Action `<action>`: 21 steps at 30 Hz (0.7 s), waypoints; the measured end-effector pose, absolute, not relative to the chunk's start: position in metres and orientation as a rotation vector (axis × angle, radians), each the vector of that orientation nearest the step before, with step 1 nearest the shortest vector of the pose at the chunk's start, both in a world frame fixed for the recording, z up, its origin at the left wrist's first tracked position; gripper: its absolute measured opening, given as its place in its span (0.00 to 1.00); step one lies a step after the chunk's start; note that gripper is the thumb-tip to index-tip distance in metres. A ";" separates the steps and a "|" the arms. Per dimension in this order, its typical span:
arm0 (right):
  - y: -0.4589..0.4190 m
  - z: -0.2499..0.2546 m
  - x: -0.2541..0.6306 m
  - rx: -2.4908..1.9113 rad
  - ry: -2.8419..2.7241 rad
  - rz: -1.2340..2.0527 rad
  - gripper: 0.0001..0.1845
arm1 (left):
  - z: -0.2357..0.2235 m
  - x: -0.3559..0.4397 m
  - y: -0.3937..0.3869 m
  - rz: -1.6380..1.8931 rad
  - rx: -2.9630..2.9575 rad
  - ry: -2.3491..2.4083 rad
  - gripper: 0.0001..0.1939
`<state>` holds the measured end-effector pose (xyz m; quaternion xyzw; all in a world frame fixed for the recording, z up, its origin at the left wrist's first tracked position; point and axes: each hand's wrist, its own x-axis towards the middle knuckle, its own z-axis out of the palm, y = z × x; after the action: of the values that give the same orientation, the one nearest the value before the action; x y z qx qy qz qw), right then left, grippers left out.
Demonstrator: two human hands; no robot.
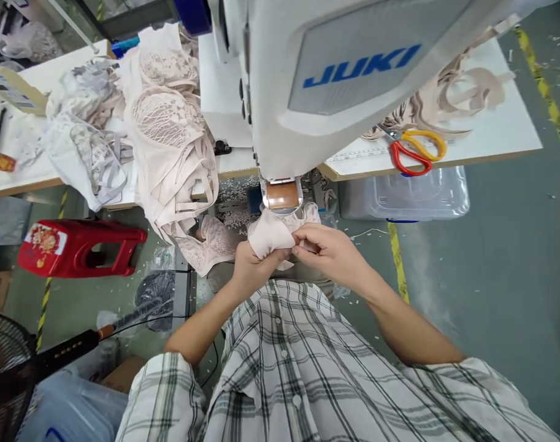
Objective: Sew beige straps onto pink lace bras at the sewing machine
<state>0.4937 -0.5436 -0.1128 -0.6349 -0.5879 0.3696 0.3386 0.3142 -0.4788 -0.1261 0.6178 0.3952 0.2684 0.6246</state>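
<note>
A pale pink bra (pixel 269 234) is held between my two hands, just in front of the sewing machine (pixel 273 92). My left hand (pixel 256 267) is closed on its lower left part, thumb on top. At its right edge, my right hand (pixel 328 252) pinches the fabric between thumb and fingertips. The machine's needle area, behind a clear guard (pixel 282 195), lies right above the bra. Another lace bra (pixel 215 242) hangs to the left of my left hand, joined to or lying against the pile of pink bras (pixel 169 135).
Orange-and-red scissors (pixel 415 153) lie on the right table edge beside beige strips (pixel 473 92). White lace pieces (pixel 89 135) are heaped at the left. Below stand a red stool (pixel 77 248), a fan (pixel 8 368) and a clear plastic box (pixel 418 193).
</note>
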 end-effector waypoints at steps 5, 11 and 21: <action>-0.541 -0.115 0.494 -1.664 -1.642 0.950 0.07 | -0.129 0.315 -0.472 0.531 1.351 0.896 0.12; -0.541 -0.129 0.493 -1.667 -1.498 0.913 0.06 | -0.120 0.321 -0.464 0.398 1.402 0.981 0.12; -0.545 -0.117 0.516 -1.701 -1.325 0.938 0.06 | -0.104 0.323 -0.449 0.328 1.598 0.936 0.11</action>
<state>0.5164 -0.5453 -0.1168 -0.6676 -0.5202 0.3682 0.3851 0.3234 -0.4485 -0.1044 0.6863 0.4018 0.1410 0.5896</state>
